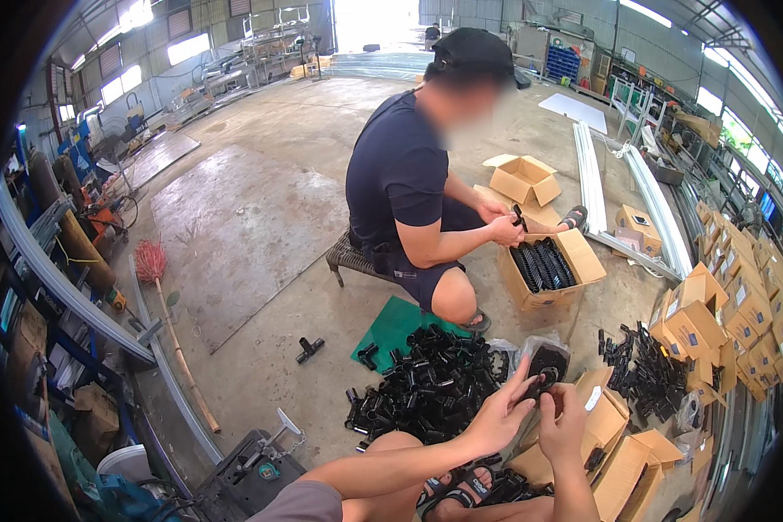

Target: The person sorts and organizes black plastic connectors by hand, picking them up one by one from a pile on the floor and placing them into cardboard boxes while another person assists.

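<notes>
Both my hands are raised over the cardboard boxes at the lower right, closed around a black part [550, 358]. It looks like a dark plate with a rounded piece on it; its exact kind is hard to make out. My left hand [505, 407] grips it from the left, fingers stretched along its edge. My right hand [564, 419] pinches its lower side with thumb and fingers. Clear plastic [531, 344] shows just behind the part. Below and left of my hands lies a big heap of black tube connectors [426, 383], partly on a green sheet [390, 324].
A co-worker [409, 174] sits on a low stool, handling a black piece above a cardboard box [539, 296] packed with black parts. Open boxes [605, 426] stand beside my right arm. Another black pile [639, 365] and stacked cartons [752, 296] lie right. A broom [178, 339] lies left.
</notes>
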### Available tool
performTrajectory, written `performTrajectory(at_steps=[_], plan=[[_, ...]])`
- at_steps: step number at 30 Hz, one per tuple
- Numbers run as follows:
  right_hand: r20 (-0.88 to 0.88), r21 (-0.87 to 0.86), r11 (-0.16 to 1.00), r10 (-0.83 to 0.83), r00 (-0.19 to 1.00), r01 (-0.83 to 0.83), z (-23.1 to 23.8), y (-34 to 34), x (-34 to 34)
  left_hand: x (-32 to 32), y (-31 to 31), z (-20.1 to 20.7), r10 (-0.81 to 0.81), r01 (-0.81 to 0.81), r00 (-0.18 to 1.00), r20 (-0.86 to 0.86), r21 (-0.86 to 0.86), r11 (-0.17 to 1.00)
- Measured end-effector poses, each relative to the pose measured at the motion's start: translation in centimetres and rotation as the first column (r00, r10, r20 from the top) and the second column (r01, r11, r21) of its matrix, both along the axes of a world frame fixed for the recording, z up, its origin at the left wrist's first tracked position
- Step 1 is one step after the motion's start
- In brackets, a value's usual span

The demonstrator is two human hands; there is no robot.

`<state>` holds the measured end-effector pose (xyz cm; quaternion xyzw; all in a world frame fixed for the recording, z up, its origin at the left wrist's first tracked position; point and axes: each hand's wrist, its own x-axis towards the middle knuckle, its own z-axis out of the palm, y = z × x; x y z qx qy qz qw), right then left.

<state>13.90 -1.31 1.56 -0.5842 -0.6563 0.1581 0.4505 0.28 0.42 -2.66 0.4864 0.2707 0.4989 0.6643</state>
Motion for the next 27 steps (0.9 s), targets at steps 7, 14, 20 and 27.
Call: performTrajectory(at_steps=[7, 14, 20, 27], plan=[[0.148, -0.053, 0.998, -0.010, 0.989, 0.018, -3.0, 0.5, 3.8, 1.1, 0.3, 0.5, 0.019, -0.020, 1.000, 0.019, 0.025, 0.999], [-0.319, -0.155, 0.987, -0.099, 0.943, 0.051, -2.8, 1.3, 3.4, -1.3, 1.5, 1.8, -0.130, 0.282, 0.897, 0.422, -0.321, 0.904], [-0.398, -0.076, 0.994, -0.099, 0.912, 0.075, -1.6, 0.4, 3.5, -1.2, 1.4, 3.2, -0.247, 0.439, 0.816, 0.522, -0.283, 0.853], [-0.477, 0.033, 0.998, -0.027, 0.879, 0.049, -0.7, -0.8, 2.3, -1.6, 0.9, 3.3, -0.319, 0.438, 0.841, 0.436, -0.206, 0.875]])
